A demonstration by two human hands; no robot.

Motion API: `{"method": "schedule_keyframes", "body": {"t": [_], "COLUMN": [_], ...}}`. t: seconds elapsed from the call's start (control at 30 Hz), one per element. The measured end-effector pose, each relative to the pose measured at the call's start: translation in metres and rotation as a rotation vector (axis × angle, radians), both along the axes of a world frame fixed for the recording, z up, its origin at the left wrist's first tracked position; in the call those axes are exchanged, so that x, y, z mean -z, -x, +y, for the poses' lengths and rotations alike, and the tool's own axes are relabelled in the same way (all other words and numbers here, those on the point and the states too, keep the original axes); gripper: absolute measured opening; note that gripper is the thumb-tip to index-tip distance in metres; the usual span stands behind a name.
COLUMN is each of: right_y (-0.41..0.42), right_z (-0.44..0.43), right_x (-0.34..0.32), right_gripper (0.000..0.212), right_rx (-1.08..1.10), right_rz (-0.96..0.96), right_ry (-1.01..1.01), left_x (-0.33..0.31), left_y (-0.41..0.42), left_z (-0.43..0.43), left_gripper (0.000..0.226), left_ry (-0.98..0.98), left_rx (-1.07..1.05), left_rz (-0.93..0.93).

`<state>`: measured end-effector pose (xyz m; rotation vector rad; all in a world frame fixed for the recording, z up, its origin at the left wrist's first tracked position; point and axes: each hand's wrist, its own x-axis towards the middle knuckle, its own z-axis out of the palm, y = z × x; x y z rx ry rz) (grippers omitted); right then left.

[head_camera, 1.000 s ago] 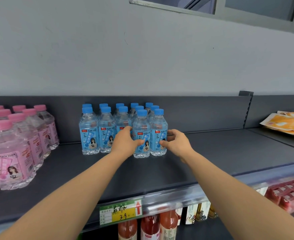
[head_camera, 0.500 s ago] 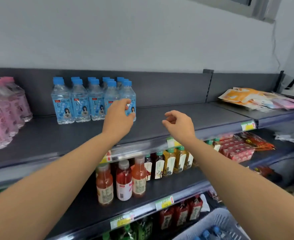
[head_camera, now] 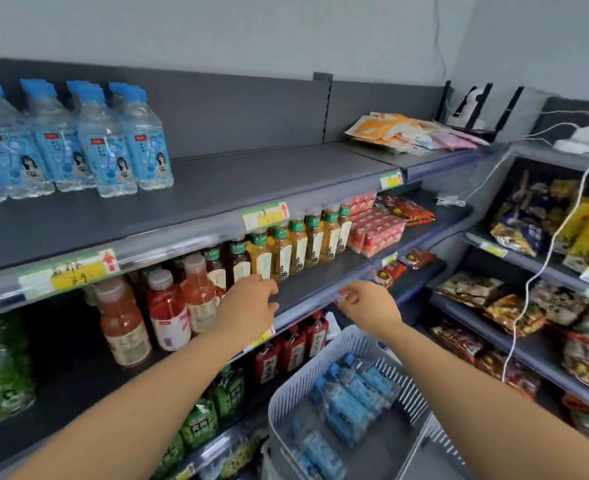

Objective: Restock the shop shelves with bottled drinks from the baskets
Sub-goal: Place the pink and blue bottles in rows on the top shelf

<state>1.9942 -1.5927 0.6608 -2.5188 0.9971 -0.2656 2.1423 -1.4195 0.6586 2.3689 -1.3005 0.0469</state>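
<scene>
the left hand (head_camera: 251,306) and right hand (head_camera: 369,303) hover empty at mid-frame, fingers loosely curled. just below, lower centre, a white basket (head_camera: 307,379) holds blue-capped bottles (head_camera: 348,407) lying flat. upright bottles (head_camera: 102,143) stand on the top shelf (head_camera: 251,181), upper left.

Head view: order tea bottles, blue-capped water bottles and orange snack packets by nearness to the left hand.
1. tea bottles, middle shelf, by the left hand.
2. blue-capped water bottles, top shelf, up-left.
3. orange snack packets, top shelf, far right.
</scene>
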Motion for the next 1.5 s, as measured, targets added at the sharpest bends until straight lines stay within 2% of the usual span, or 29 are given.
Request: {"method": "schedule_keyframes", "body": {"t": [0.13, 0.27, 0.63, 0.83, 0.97, 1.07, 1.1, 1.2, 1.27, 1.37, 1.43, 1.5], "right_y": [0.034, 0.059, 0.094, 0.084, 0.069, 0.061, 0.059, 0.053, 0.052, 0.053, 0.052, 0.052], "right_z": [-0.009, -0.020, -0.079, -0.105, -0.112, -0.113, -0.114, -0.118, -0.118, -0.114, -0.113, -0.113], "right_x": [0.044, 0.086, 0.211, 0.268, 0.294, 0.306, 0.309, 0.314, 0.318, 0.327, 0.330, 0.330], "right_gripper": [0.022, 0.021, 0.026, 0.035, 0.037, 0.042, 0.044, 0.052, 0.053, 0.049, 0.046, 0.066], "right_rx": [0.097, 0.133, 0.137, 0.083, 0.068, 0.064, 0.067, 0.096, 0.116, 0.190, 0.259, 0.260], "right_rz": [0.125, 0.243, 0.363, 0.430, 0.429, 0.436, 0.442, 0.503, 0.528, 0.445, 0.409, 0.398], "right_ry": [-0.034, -0.093, -0.264, -0.272, -0.289, -0.243, -0.221, -0.280, -0.367, -0.519, -0.680, -0.795], "left_x": [0.048, 0.093, 0.225, 0.284, 0.309, 0.321, 0.324, 0.329, 0.330, 0.335, 0.335, 0.331], "left_y": [0.013, 0.030, 0.079, 0.088, 0.093, 0.096, 0.098, 0.107, 0.111, 0.110, 0.109, 0.109], "left_z": [-0.017, -0.037, -0.091, -0.119, -0.134, -0.143, -0.147, -0.158, -0.165, -0.169, -0.166, -0.161], "left_gripper": [0.014, 0.017, 0.014, 0.009, 0.017, 0.036, 0.039, 0.025, 0.018, 0.026, 0.017, 0.017], "left_ry": [-0.097, -0.180, -0.460, -0.578, -0.637, -0.678, -0.657, -0.381, -0.188, -0.078, -0.038, -0.044], "left_rx": [0.085, 0.135, 0.209, 0.161, 0.093, 0.015, -0.009, -0.156, -0.357, -0.541, -0.552, -0.508], "left_rz": [0.000, 0.024, 0.065, 0.127, 0.198, 0.324, 0.424, 0.978, 1.231, 1.337, 1.346, 1.395]}}
